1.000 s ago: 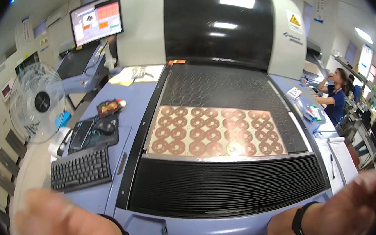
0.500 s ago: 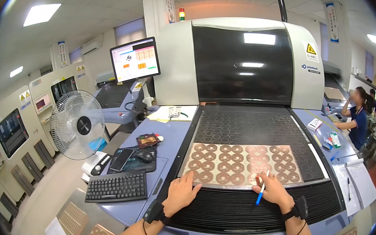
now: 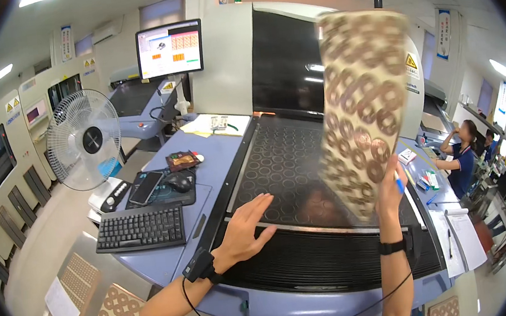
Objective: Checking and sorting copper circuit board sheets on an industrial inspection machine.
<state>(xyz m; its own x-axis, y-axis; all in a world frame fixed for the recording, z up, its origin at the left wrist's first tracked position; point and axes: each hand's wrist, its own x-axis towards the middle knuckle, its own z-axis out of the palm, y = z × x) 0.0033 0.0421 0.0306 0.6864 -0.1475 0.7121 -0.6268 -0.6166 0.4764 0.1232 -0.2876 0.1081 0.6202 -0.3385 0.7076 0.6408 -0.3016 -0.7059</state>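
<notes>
A cream circuit board panel with rows of copper-brown rings stands raised on edge, its upper part blurred by motion. My right hand grips it by its lower right edge. A pen with a blue end is tucked in the same hand. My left hand holds nothing, its fingers stretched out and thumb apart, over the near left edge of the machine's dark ring-patterned bed. The right fingers behind the panel are hidden.
Left of the bed are a keyboard, a mouse, a phone, a monitor and a fan. More ring panels lie at lower left. Papers lie at right; a person sits beyond.
My right hand has lifted the circuit board panel off the bed and tipped it upright at the right. My left hand has let go of the panel's left side, its fingers now straighter.
</notes>
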